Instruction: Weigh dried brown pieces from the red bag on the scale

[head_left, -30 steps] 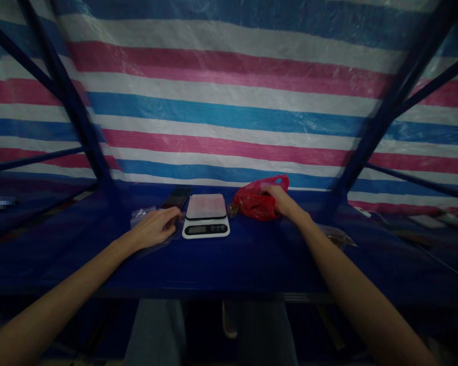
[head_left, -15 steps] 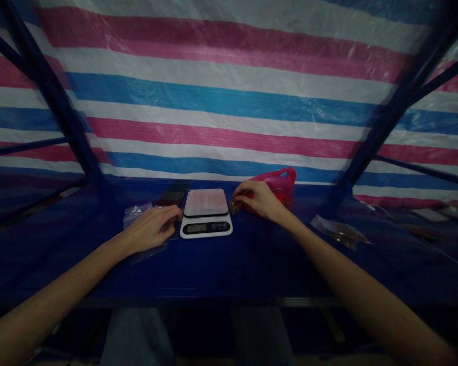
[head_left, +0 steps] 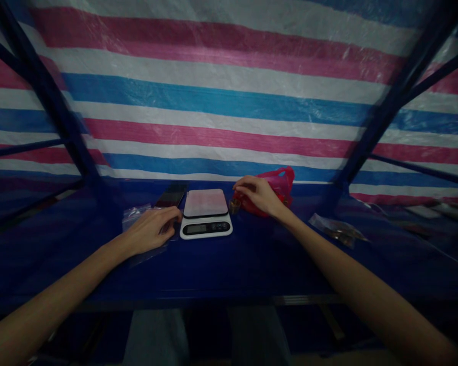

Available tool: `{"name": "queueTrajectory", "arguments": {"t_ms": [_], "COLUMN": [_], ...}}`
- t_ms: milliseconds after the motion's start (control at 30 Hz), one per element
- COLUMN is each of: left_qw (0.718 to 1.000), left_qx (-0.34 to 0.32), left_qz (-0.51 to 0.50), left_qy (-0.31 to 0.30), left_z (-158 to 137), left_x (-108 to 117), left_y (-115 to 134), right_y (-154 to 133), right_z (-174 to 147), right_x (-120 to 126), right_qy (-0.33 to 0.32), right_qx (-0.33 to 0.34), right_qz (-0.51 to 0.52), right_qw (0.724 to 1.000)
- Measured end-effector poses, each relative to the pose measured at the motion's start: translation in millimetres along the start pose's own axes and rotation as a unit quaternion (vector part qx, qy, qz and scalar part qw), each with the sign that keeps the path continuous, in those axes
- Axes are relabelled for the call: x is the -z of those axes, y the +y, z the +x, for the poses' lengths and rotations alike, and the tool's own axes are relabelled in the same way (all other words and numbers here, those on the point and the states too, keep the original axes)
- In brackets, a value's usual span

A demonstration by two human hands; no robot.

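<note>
My left hand (head_left: 152, 229) lies on the table against the left side of a white digital kitchen scale (head_left: 206, 229), its fingers loosely bent and thumb apart. Under and beside that hand are clear plastic zip bags (head_left: 133, 212). Right of the scale stands a small cluster of brownish pieces (head_left: 234, 206), seemingly in a clear holder. Just above it is my right hand (head_left: 261, 194), thumb and fingertips drawn together; anything between them is too small to make out. Behind the right hand sits a red plastic bag (head_left: 286, 185), partly hidden by it.
A dark flat phone-like slab (head_left: 171, 194) lies behind my left hand. On the right, a clear bag with brownish pieces (head_left: 339, 231) rests on the blue table (head_left: 221, 272). Blue metal posts (head_left: 366, 137) flank the striped plastic sheet (head_left: 213, 107) at the back.
My right hand has risen slightly off the small brownish cluster, which now shows more fully. My left hand stays beside the scale. The view has shifted a little.
</note>
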State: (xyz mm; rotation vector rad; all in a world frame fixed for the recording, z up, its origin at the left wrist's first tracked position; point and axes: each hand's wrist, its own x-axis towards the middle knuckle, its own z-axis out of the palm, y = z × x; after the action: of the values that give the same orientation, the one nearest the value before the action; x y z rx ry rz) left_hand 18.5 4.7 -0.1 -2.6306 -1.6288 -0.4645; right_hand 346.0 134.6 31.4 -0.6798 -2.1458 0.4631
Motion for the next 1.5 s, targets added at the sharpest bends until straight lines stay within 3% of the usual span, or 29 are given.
{"name": "queueTrajectory", "arguments": {"t_ms": [200, 467, 667, 833, 1067, 1233, 1500], "left_qw": [1.000, 1.000, 1.000, 0.999, 1.000, 1.000, 1.000], "left_qx": [-0.006, -0.018, -0.016, -0.015, -0.015, -0.007, -0.010], "left_qz": [-0.009, -0.024, -0.022, -0.023, -0.024, -0.019, -0.009], "left_qy": [0.004, -0.001, -0.008, -0.015, -0.013, 0.002, 0.017], "left_z": [0, -1, 0, -1, -1, 0, -1], "left_x": [-1, -1, 1, 0, 2, 1, -1], "left_y": [0, 0, 2, 1, 3, 2, 3], "right_y": [-5, -12, -13, -25, -45, -44, -53], "right_z": [-15, -19, -20, -20, -28, -31, -33], "right_x": [4, 5, 7, 10, -1, -9, -21], "right_qy": [-0.050, -0.038, -0.087, -0.047, -0.173, -0.206, -0.228], "right_qx": [-0.012, 0.002, 0.032, 0.034, 0.054, 0.086, 0.070], "right_qz": [-0.011, -0.054, -0.045, -0.018, 0.032, -0.009, -0.066], "right_qw": [0.999, 0.998, 0.995, 0.998, 0.983, 0.975, 0.969]}}
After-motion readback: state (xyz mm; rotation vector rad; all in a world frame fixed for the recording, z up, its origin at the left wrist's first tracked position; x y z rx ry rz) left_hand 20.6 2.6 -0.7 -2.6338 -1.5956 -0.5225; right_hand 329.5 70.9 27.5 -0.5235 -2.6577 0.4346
